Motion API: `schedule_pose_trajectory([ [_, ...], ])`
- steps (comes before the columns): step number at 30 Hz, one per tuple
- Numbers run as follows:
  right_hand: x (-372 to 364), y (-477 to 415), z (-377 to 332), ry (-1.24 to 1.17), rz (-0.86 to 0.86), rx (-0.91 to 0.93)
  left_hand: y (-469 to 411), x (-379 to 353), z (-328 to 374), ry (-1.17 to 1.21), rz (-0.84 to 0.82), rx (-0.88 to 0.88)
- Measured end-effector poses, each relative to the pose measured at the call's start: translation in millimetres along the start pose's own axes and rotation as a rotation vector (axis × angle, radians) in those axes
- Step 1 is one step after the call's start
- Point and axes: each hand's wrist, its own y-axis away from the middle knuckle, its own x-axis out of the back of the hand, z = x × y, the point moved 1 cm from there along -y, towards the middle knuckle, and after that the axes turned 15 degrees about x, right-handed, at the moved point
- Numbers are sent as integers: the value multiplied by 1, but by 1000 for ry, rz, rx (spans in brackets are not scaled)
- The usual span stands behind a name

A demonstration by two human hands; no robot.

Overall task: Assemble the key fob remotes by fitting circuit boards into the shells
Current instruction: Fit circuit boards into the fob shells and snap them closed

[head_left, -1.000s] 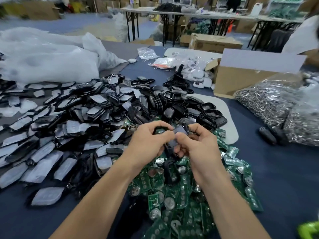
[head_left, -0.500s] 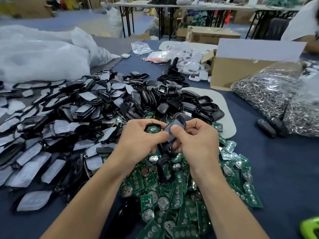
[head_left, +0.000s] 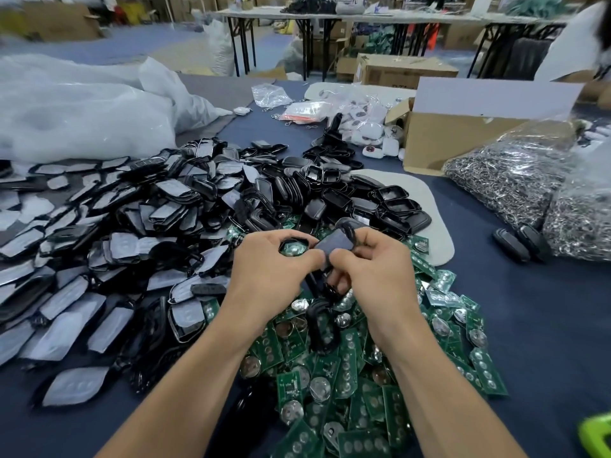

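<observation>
My left hand (head_left: 271, 262) and my right hand (head_left: 373, 269) meet above the heap of green circuit boards (head_left: 350, 368). Between them they pinch a black key fob shell (head_left: 334, 244) with a grey film on its face, the thumbs pressing on its near edge. Whether a board sits inside it is hidden by the fingers. A wide spread of black shell halves with grey film (head_left: 132, 233) covers the table's left half. Empty black shell backs (head_left: 370, 200) lie in rows just beyond my hands.
Two finished black fobs (head_left: 519, 242) lie to the right, beside bags of metal key rings (head_left: 515, 173). A cardboard box (head_left: 463, 127) stands behind them, white plastic bags (head_left: 82, 117) at far left. A green object (head_left: 595, 434) shows at the bottom right corner.
Both hands kept working the same shell, which turned slightly so its filmed face tilts up more. The view shifted a little; the piles stayed put.
</observation>
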Motion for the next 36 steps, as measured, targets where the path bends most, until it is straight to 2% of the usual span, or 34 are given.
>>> schedule_pose_trajectory([
  [3,0,0,-1,-117,71,-46,2,-1,1,43,-75,13],
  [5,0,0,-2,-151,54,-62,0,-1,1,68,-55,14],
  [8,1,0,-3,-12,18,12,-4,5,-1,16,24,-12],
  [11,4,-1,-5,76,20,48,-5,9,0,-26,32,-84],
  [16,1,0,-8,-231,89,-138,-6,15,0,303,-79,-41],
  [20,0,2,-8,-327,159,-191,-5,14,0,315,-188,25],
  [22,-1,2,-8,-322,159,-180,-5,10,0,307,-188,54],
  [27,0,1,-8,-256,29,-137,-11,6,-1,325,-71,59],
  [30,2,-1,-11,-275,-80,-195,-12,9,1,268,-18,30],
  [36,13,-5,-11,-455,-253,-370,-8,14,7,188,-138,-122],
])
